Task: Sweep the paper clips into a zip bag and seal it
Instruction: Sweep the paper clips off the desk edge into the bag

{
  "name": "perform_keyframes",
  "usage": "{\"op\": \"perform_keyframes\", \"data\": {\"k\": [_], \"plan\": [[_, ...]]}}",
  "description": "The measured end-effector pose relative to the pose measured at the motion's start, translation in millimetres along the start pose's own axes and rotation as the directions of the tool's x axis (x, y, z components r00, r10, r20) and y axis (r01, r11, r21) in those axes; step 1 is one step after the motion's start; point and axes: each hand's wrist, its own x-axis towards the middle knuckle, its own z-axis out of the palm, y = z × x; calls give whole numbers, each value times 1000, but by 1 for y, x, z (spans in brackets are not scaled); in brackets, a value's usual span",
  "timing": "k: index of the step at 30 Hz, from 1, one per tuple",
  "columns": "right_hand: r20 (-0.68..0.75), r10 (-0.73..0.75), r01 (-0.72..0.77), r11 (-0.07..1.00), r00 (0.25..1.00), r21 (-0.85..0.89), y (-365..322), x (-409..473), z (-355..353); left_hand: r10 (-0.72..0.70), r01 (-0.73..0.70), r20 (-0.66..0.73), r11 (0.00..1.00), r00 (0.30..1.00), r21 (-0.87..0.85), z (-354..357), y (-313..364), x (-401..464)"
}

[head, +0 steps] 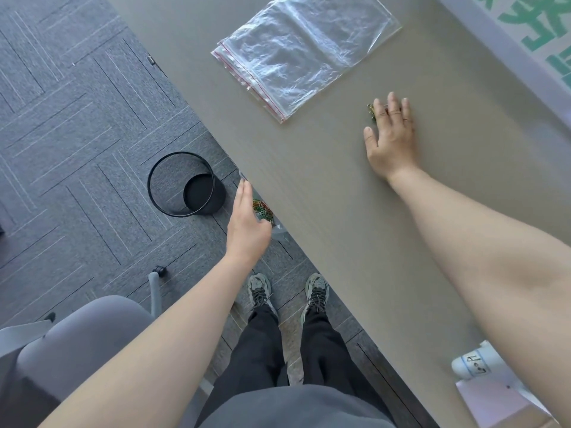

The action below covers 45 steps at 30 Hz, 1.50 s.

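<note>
Your desk (324,211) is a smooth, matte grey-brown slab with a faint grain, and everything here sits relative to it. Up at its far end lies a stack of spare zip bags (304,50), thin crinkled clear plastic, flat and rectangular, each with a fine red line along its mouth edge (several layers, fanned slightly).

Your right hand (390,140) lies palm down on the desk, fingers (394,105) stretched out flat and close together, gripping nothing. Under the fingertips, poking out on the thumb side, there's a small tangle of paper clips (370,113), green and yellow wire, touching the desk surface.

Your left hand (247,223) hangs just off the desk's near edge, over the floor, thumb and fingers pinched on the clear film of a zip bag (279,233) held against that edge. Inside the bag, tight by the desk's rim, a heap of coloured clips (262,210) shows through — red, green, orange, thin bent wire. I can't tell how wide the bag's mouth stands, since your hand hides it.

Below the desk's edge on the grey ribbed carpet tiles stands a round black mesh wastebasket (188,188), with nothing visible inside. At the desk's near right corner sits a white cylinder with a handwritten label (474,362).
</note>
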Motion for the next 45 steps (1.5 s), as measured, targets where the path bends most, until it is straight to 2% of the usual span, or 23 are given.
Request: {"op": "perform_keyframes", "data": {"k": [12,25,27,30,33,38,45], "plan": [[79,-273,274,962,959,3,-62,-38,25,2,-2,-7,999,1000,-43,-3,-1,-3],[83,-403,394,912,911,114,-138,-101,51,23,-23,1,998,1000,-55,-11,-11,-10],[25,-387,373,901,922,223,-144,-106,48,16,-16,8,998,1000,-56,-13,-11,-11],[-74,-213,226,902,974,367,-145,-106,44,9,-8,14,998,1000,-67,-17,-12,-12],[-20,-130,130,943,991,307,-139,-105,46,13,-10,32,997,999,-77,-19,-13,-11],[43,-195,188,974,980,130,-141,-112,54,30,-27,33,996,999,-81,-21,-12,-7],[91,-237,234,971,967,44,-154,-117,62,51,-46,53,994,997,-98,-24,-16,-1]]}}
